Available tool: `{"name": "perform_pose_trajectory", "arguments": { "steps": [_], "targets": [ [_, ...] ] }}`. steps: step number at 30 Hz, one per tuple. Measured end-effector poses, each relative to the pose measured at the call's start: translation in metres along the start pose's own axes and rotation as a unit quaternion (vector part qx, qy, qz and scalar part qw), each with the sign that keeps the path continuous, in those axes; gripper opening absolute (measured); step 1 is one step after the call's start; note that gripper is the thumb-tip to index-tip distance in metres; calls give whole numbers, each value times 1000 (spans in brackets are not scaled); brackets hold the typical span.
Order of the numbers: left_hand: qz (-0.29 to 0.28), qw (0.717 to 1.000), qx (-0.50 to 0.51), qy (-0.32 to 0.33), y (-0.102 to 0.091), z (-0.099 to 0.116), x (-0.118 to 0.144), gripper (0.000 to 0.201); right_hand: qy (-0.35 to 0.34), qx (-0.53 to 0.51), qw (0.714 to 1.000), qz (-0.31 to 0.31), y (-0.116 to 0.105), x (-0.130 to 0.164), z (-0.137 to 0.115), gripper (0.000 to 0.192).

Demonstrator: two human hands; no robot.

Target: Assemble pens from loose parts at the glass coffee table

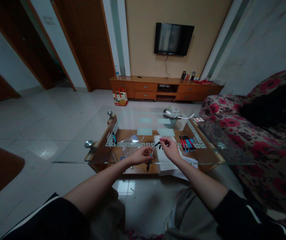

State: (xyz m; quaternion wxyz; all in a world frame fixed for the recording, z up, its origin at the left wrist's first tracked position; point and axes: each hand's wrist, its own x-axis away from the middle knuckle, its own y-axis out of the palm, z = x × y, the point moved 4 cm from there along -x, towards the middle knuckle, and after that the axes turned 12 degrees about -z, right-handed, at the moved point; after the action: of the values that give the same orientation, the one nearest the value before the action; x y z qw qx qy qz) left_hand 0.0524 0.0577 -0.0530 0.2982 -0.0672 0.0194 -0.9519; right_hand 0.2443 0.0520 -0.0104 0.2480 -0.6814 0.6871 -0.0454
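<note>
Glass tabletop [67, 162], clear, with white key-pattern border. Over its near edge: your left hand [142, 155], grip closed around one slim black-and-blue pen [148, 165], slanted. Your right hand [170, 148], grip pinching one small black piece [157, 144] near the pen's upper end. Right of it: red, blue and black pens [188, 143], side by side. Left: crinkled clear plastic bag [129, 144].

Smooth, glossy glass makes the tabletop [82, 154], set with shiny metal discs [88, 144] above a wooden shelf [99, 158], while the pens [188, 143] look like smooth plastic, the packaging [125, 145] crinkled clear plastic, the sheets [166, 168] matt paper, the floor [45, 133] polished tile and the sofa [229, 115] soft, matt cloth.
</note>
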Motion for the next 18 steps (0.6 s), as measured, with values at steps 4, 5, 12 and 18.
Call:
{"name": "perform_pose_trajectory", "arguments": {
  "steps": [4,5,12,18],
  "targets": [
    [-6,1000,-6,-1,1,3,1,42,-4,1,1000,-7,0,1,-3,27],
    [-7,1000,-8,-2,1,3,1,42,-4,1,1000,-8,0,1,-3,27],
    [-7,1000,-6,-9,1,4,1,46,3,1,1000,-20,2,1,-1,28],
    [-12,1000,-15,-6,2,6,1,44,-11,14,999,-40,4,2,-2,27]
  ]
}}
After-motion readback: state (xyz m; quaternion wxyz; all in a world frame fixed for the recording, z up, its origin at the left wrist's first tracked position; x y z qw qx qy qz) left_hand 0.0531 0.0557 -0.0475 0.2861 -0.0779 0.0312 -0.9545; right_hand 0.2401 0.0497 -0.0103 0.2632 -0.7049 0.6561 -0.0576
